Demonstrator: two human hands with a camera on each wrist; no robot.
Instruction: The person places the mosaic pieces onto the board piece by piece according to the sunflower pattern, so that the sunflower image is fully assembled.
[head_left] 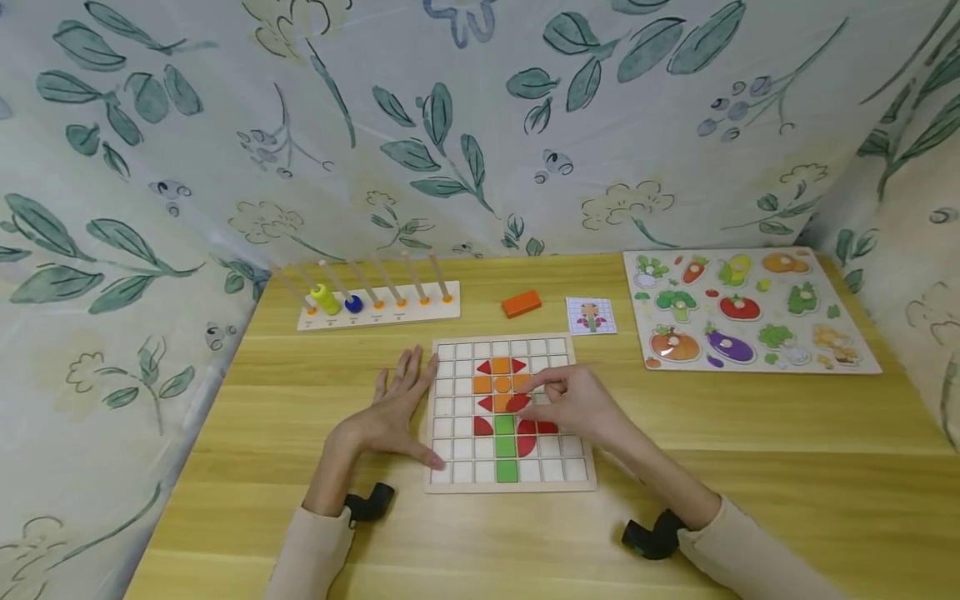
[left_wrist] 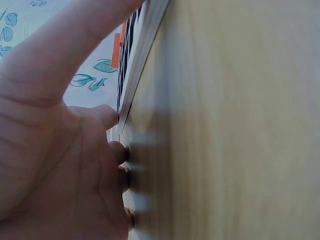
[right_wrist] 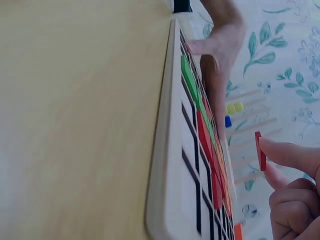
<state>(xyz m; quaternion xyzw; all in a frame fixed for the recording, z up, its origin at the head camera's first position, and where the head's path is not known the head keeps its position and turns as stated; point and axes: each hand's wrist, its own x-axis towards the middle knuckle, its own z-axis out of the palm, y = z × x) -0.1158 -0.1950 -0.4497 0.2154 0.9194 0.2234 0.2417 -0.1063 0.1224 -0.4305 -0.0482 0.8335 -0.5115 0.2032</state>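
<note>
A square grid board [head_left: 457, 492] lies on the table, holding orange, red and green tiles in a flower-like figure. My right hand [head_left: 588, 406] is over the board's right part, pinching a thin red tile [right_wrist: 261, 151] between thumb and forefinger, lifted above the grid in the right wrist view. The other fingers of that hand are curled in. Green square tiles [head_left: 506, 447] form a column below the orange ones [head_left: 501, 366]. My left hand [head_left: 382, 421] spreads its fingers along the board's left edge, thumb near the lower left corner.
Behind the board stand a peg rack [head_left: 378, 310] with coloured rings, an orange block [head_left: 521, 304] and a small pattern card [head_left: 591, 316]. To the back right lies a vegetable puzzle board [head_left: 765, 367]. A patterned cloth [head_left: 480, 225] hangs behind the table.
</note>
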